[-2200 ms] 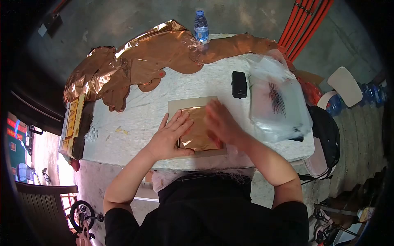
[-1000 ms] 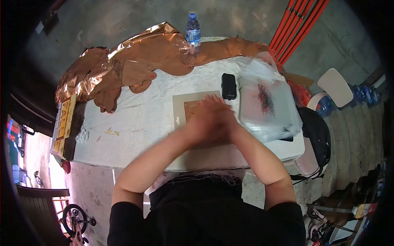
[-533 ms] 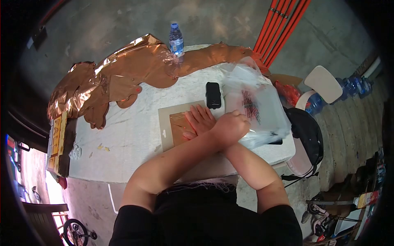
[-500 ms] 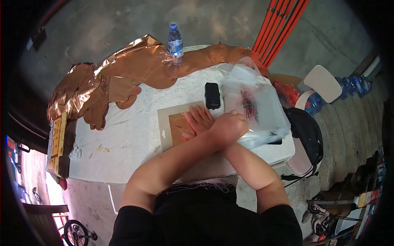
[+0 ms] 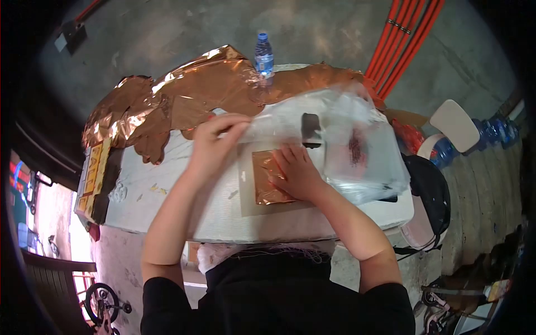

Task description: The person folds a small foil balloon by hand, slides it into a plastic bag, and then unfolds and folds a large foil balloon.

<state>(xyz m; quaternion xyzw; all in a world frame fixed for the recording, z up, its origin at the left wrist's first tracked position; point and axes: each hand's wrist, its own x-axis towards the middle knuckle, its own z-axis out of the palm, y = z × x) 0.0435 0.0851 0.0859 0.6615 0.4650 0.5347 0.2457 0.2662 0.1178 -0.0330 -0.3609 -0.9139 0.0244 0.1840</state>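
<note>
My left hand (image 5: 215, 142) is closed in a pinch at the left end of a clear plastic bag (image 5: 279, 127), which stretches rightward over a dark phone-like device (image 5: 311, 125). My right hand (image 5: 295, 172) lies flat with fingers spread on a shiny copper-coloured foil piece (image 5: 265, 187). Beneath that foil is a larger grey-beige card (image 5: 245, 205). Just right of my right hand is a stack of clear plastic bags (image 5: 368, 167) with dark red print.
Crumpled copper foil (image 5: 206, 84) runs along the table's back edge, beside a water bottle (image 5: 264, 56). A yellow box (image 5: 92, 181) stands at the left edge. Right of the table are a black bag (image 5: 427, 190) and a pale chair (image 5: 455, 125); red poles (image 5: 399, 47) rise behind.
My left hand has swung from the bag stack, where it crossed over my right arm, to the left, drawing a clear bag along. My right hand stays on the foil. The view has shifted slightly.
</note>
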